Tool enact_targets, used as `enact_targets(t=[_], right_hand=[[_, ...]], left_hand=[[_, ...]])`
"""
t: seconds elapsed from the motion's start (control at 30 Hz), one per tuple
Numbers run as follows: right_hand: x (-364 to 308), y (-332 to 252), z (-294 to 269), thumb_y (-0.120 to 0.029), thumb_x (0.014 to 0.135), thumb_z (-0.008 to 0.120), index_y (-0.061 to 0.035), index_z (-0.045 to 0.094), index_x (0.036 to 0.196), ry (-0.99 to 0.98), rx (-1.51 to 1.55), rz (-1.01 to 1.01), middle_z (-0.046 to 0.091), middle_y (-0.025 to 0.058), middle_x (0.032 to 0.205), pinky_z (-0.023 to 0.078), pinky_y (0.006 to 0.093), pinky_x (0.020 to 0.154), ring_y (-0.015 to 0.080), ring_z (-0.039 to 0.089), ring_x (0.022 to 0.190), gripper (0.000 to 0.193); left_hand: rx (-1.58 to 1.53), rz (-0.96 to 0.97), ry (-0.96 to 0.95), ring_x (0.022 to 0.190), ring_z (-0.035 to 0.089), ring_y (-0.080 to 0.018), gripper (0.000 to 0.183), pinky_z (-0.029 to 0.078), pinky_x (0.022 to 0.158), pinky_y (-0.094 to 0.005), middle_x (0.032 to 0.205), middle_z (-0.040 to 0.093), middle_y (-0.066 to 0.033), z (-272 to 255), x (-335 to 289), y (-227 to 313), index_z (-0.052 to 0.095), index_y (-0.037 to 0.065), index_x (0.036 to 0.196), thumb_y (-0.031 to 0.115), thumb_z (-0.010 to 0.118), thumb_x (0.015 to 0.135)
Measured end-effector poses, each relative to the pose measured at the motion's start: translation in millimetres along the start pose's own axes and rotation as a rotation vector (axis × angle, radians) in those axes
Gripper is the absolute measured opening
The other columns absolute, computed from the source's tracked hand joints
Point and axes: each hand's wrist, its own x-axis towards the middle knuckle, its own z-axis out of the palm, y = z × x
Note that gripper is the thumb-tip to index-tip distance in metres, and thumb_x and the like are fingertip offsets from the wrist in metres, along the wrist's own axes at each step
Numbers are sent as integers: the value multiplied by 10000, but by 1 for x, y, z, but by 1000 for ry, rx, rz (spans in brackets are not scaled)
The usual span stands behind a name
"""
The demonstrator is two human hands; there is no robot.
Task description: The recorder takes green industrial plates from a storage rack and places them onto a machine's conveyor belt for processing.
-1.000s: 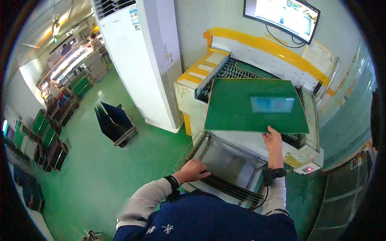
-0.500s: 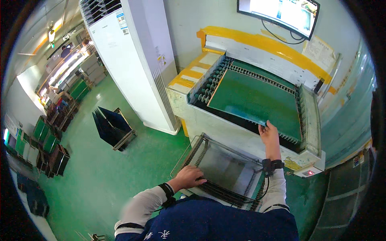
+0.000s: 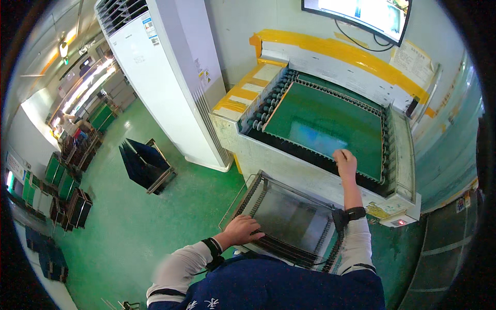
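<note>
A large green panel (image 3: 330, 126) with a thin pale left edge lies flat on the rollers (image 3: 266, 106) of a white machine. Over its near edge is my right hand (image 3: 346, 164), fingers curled in, with no grip on the panel showing; whether the fingertips touch it I cannot tell. My left hand (image 3: 241, 230) is closed over the near left rim of a dark slotted rack (image 3: 289, 252) standing in front of the machine. Its fingertips are partly hidden.
Yellow tape marks the machine housing (image 3: 227, 126). A tall white air conditioner (image 3: 155, 77) stands left of it, and a screen (image 3: 356, 18) hangs above. On the green floor sits a small rack of dark panels (image 3: 147, 165). More racks (image 3: 77, 206) line the far left.
The green panel has settled flat on the rollers, a little farther back. My right hand has risen off its near edge and the fingers have curled. My left hand has stayed put.
</note>
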Motion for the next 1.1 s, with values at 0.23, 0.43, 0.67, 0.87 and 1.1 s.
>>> enact_targets(t=[0.23, 0.43, 0.67, 0.87, 1.1], right_hand=[[9, 19, 19, -407, 947, 662, -224, 629, 1376, 83, -800, -284, 499, 135, 1522, 300, 582, 1155, 392, 419, 1420, 468], [17, 17, 23, -422, 941, 670, -235, 617, 1396, 87, -816, -290, 486, 129, 1545, 295, 580, 1164, 390, 413, 1431, 495], [21, 12, 25, -419, 937, 678, -239, 622, 1392, 79, -785, -272, 487, 128, 1546, 287, 575, 1170, 390, 404, 1440, 492], [25, 20, 18, -433, 942, 667, -246, 614, 1400, 70, -793, -264, 475, 118, 1560, 275, 584, 1175, 392, 382, 1456, 498], [30, 0, 18, -425, 937, 668, -200, 625, 1386, 29, -812, -221, 488, 129, 1548, 321, 574, 1154, 371, 420, 1430, 504]], left_hand=[[36, -16, -39, 1002, 650, -298, 407, 499, 902, -442, 995, 694, -98, 7, -1, -6, 705, 102, 1011, 497, 621, 968], [52, -20, -60, 1026, 655, -300, 411, 499, 917, -440, 1023, 703, -108, 5, 1, -4, 709, 104, 1022, 501, 613, 973], [40, 24, 76, 900, 620, -281, 374, 478, 836, -416, 855, 646, -70, 8, -2, -4, 679, 109, 885, 471, 621, 960], [42, -14, -41, 991, 651, -313, 441, 494, 893, -451, 964, 688, -105, 6, 1, -3, 699, 97, 1004, 522, 585, 981], [-19, 15, 33, 923, 635, -326, 413, 493, 854, -454, 897, 652, -111, 7, -3, -5, 677, 89, 909, 489, 601, 978]])
